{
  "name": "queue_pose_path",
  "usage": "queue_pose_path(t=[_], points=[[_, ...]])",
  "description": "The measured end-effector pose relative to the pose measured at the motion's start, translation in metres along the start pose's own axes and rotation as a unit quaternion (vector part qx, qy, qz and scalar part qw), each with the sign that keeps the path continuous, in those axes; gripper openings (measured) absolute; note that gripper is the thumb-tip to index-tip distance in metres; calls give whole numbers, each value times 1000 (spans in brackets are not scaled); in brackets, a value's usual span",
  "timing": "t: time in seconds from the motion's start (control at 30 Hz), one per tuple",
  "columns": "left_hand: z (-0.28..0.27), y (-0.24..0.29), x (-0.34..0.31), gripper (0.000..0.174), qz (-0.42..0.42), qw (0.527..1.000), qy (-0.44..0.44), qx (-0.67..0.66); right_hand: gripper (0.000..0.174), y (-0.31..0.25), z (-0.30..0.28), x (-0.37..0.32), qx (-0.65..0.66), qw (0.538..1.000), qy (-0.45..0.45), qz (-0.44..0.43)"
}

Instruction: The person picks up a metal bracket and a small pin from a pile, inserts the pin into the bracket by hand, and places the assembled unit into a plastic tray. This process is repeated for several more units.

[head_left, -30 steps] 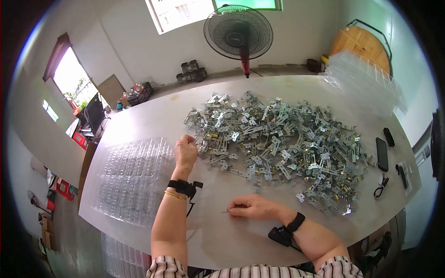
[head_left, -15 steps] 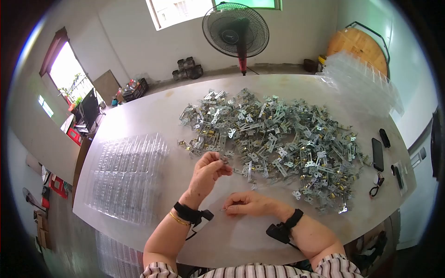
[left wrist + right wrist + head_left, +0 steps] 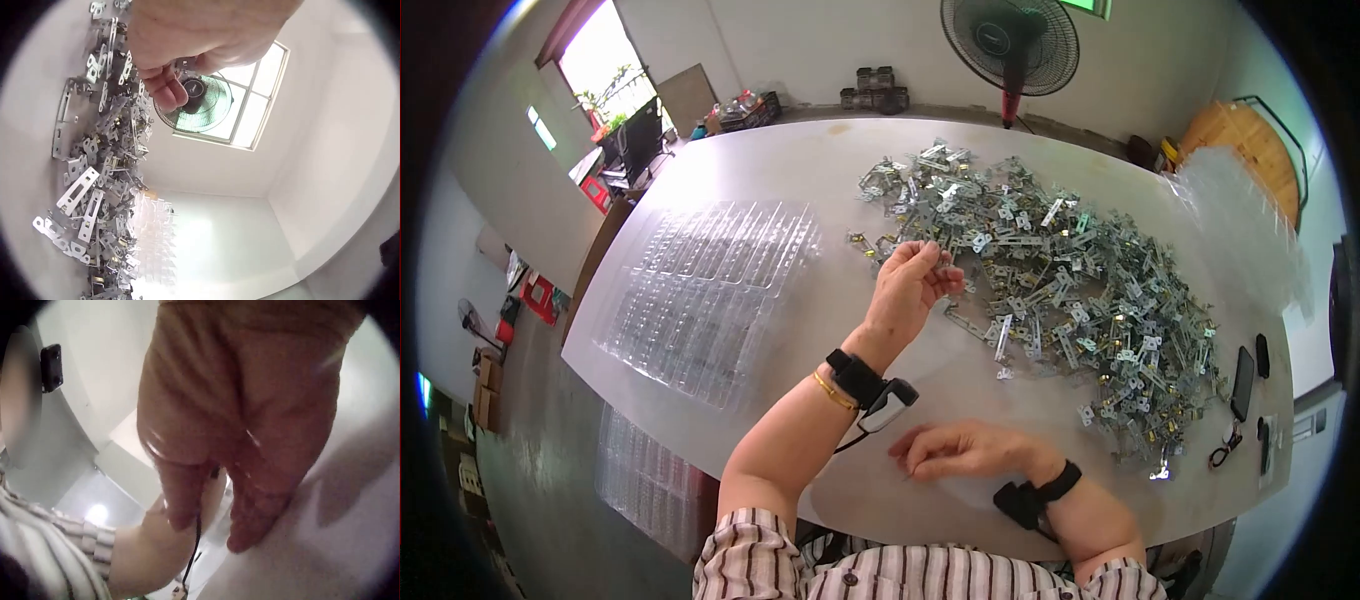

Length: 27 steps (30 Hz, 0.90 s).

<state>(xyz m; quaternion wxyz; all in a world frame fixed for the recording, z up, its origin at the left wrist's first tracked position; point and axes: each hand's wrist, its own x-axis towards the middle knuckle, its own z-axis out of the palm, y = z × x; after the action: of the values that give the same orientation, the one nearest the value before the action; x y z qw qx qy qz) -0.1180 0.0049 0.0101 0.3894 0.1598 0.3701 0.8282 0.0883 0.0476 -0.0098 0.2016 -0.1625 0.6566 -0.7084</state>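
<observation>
My left hand (image 3: 908, 290) is raised at the near left edge of a heap of small metal brackets (image 3: 1060, 280). Its thumb and fingertips pinch a small metal bracket (image 3: 185, 64), mostly hidden by the hand in the left wrist view. My right hand (image 3: 970, 450) hovers low over the near part of the table, blurred. In the right wrist view its thumb (image 3: 181, 503) and fingers (image 3: 250, 525) hang apart, with a gap between them. A small pale speck (image 3: 907, 477) shows just below its fingertips.
Clear plastic trays (image 3: 710, 290) are stacked on the left of the white table (image 3: 840, 150). More trays (image 3: 645, 470) sit lower, beside the table. Clear plastic packing (image 3: 1240, 220) lies at the far right, with a phone (image 3: 1243, 383) nearer. A fan (image 3: 1010, 40) stands behind.
My left hand has come away from the heap's left edge with a small metal bracket. The right hand's fingers, earlier around a thin metal piece, have spread. The head view has turned left.
</observation>
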Motion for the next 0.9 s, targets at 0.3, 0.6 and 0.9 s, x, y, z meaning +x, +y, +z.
queue_pose_path(t=[0.3, 0.6, 0.9], points=[[14, -9, 12, 14, 10, 1000, -15, -16, 14, -2, 36, 31, 66, 997, -13, -44], [-1, -17, -4, 10, -47, 997, -60, -6, 13, 5, 17, 14, 322, 943, -79, -14], [-15, -27, -14, 8, -60, 987, -144, -28, 17, 8, 14, 16, 89, 993, -54, 59]])
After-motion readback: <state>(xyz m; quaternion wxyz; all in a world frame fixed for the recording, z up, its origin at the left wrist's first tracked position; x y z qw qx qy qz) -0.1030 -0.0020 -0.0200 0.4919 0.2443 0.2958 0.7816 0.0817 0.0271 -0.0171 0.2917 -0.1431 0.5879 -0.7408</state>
